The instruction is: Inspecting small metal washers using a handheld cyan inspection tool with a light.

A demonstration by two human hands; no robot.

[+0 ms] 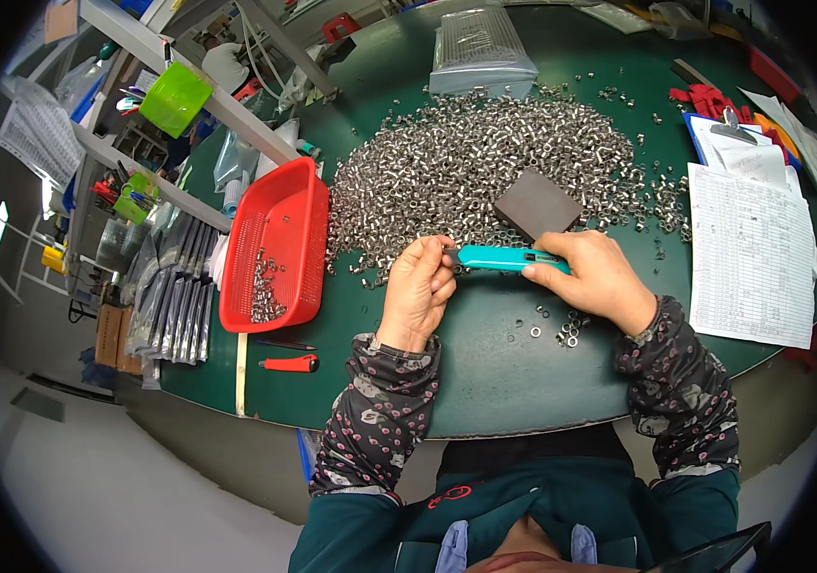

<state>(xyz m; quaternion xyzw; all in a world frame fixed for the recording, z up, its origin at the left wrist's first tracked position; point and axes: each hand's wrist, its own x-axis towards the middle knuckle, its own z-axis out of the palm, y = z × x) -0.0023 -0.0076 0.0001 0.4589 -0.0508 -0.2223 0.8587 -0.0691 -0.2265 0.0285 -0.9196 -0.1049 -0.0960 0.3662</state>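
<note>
My right hand (599, 277) is closed around a teal utility knife (499, 257), its thumb along the near side of the handle. The knife lies level and its front end points left. My left hand (418, 291) is pinched closed at that front end; a small dark piece shows by the fingertips, too small to make out. Just beyond the knife rests a dark grey block (538, 204) at the near edge of a wide heap of small metal rings (466, 162). Several loose rings (571, 329) lie on the green table (494, 382) below my right hand.
At left stands a red perforated basket (308, 258) with some rings inside. Near it lie a red utility knife (290, 364) and a wooden strip (241, 372). Printed sheets (750, 258) and a clipboard (733, 132) are at right. Bagged rods (480, 53) lie behind the heap.
</note>
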